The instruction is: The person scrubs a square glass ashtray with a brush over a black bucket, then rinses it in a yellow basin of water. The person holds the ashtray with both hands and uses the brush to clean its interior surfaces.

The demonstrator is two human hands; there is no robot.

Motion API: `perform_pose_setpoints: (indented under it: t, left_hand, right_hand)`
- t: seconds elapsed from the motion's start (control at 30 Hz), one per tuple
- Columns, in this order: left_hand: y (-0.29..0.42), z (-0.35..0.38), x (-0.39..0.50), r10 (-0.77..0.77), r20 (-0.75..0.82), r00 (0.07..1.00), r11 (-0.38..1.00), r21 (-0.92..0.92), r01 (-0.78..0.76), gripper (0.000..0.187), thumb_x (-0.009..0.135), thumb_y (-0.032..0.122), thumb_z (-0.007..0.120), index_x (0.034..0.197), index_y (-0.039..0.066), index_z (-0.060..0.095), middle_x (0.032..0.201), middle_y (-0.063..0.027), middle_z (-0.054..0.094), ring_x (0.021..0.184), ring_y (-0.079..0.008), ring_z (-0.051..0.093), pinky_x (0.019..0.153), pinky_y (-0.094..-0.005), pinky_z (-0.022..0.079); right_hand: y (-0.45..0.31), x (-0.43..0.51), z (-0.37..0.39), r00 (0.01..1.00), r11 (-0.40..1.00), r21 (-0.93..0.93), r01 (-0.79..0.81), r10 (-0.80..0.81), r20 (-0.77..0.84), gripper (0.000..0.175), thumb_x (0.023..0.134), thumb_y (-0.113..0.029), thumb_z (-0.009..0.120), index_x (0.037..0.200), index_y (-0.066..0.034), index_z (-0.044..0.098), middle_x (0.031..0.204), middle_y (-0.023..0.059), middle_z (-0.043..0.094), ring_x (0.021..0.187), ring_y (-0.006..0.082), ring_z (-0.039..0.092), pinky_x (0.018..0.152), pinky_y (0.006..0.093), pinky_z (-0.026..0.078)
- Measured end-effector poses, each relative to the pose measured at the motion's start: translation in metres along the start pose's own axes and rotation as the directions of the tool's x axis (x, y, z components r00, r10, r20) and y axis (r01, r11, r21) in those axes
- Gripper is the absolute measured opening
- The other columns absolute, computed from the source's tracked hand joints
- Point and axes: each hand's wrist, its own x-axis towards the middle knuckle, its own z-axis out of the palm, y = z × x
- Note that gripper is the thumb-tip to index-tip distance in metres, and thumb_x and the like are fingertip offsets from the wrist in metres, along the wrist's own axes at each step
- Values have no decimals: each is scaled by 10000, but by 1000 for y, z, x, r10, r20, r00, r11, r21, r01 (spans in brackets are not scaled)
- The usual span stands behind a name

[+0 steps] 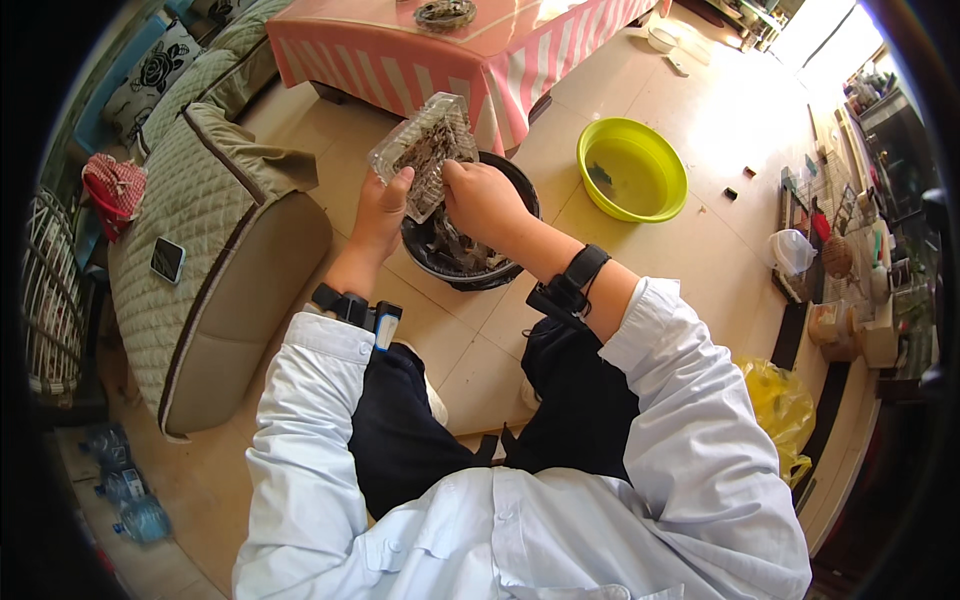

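My left hand (382,206) grips a clear plastic container (439,120) by its near left edge, thumb on top. The container is tilted, and dark brown bits cling to its inside. Against its right side, my right hand (480,199) has its fingers curled; whether they hold anything is hidden. Both hands are above a round black bin (525,180) lined with a black bag. Dark debris (457,247) shows inside the bin, on the floor between the table and my feet.
A yellow-green basin (679,169) with some water and a dark thing in it stands right of the bin. Behind is a table (480,45) with a pink striped cloth. A quilted sofa (217,187) with a phone (167,260) is at left, a yellow plastic bag (776,409) at right.
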Motion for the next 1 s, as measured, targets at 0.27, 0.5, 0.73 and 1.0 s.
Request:
perform_pose_setpoints:
  t: [0.27,0.5,0.73,1.0]
  left_hand:
    - [-1,2,1,29,-12,1000,999,30,-29,521,883,159,575,1352,18,396,1263,-77,525,1147,-179,495,1006,-314,361]
    - [8,9,-1,42,30,999,991,124,-46,541,856,86,544,1366,8,382,1272,-77,510,1156,-169,488,1008,-305,367]
    - [10,15,2,155,80,985,942,287,-171,554,802,49,584,1337,31,441,1253,-80,536,1158,-142,484,998,-300,384]
    - [9,17,0,234,223,946,554,769,-319,689,654,116,671,1319,175,500,1234,-106,573,1125,-296,533,938,-374,448]
  right_hand:
    - [1,0,1,995,997,57,-49,53,-82,98,786,-94,543,827,-5,533,692,200,601,687,398,601,636,478,481]
    - [-1,-7,3,985,934,346,-93,35,171,80,787,-88,573,837,-33,544,755,171,610,751,386,596,665,454,479]
    - [6,-10,1,979,910,391,-140,68,191,94,796,-99,584,852,-34,547,786,167,618,770,376,601,668,434,478]
    - [33,-13,-5,979,957,208,-202,196,50,132,818,-131,585,899,-30,561,782,177,628,760,378,605,661,458,475]
